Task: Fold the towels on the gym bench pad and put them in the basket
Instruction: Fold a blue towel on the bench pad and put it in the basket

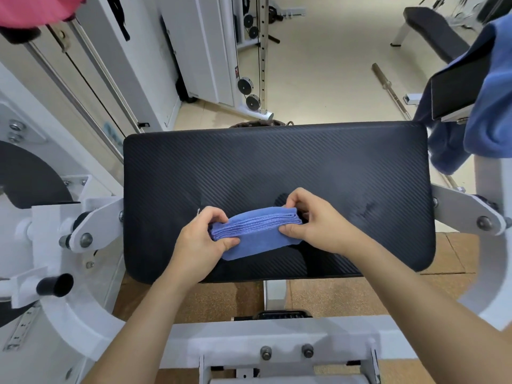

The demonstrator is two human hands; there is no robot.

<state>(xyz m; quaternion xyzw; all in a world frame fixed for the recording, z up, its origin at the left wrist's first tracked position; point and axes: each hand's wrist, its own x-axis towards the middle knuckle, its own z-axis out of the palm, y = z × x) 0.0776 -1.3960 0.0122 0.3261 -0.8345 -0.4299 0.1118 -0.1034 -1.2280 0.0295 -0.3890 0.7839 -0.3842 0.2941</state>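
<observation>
A small blue towel (pixel 257 236), folded into a thick stack of layers, is held just above the near middle of the black gym bench pad (pixel 277 162). My left hand (pixel 202 239) pinches its left end and my right hand (pixel 313 220) pinches its right end. Behind the pad's far edge only the dark rim of the woven basket (pixel 257 124) shows; the pad hides the remainder. More blue towels (pixel 487 112) hang over a black pad at the upper right.
White machine frame parts flank the pad on both sides, with a black handle (pixel 55 285) at lower left. A pink cloth (pixel 41 8) hangs at top left. A steel bar (pixel 390 90) lies on the floor beyond, near another bench (pixel 435 31).
</observation>
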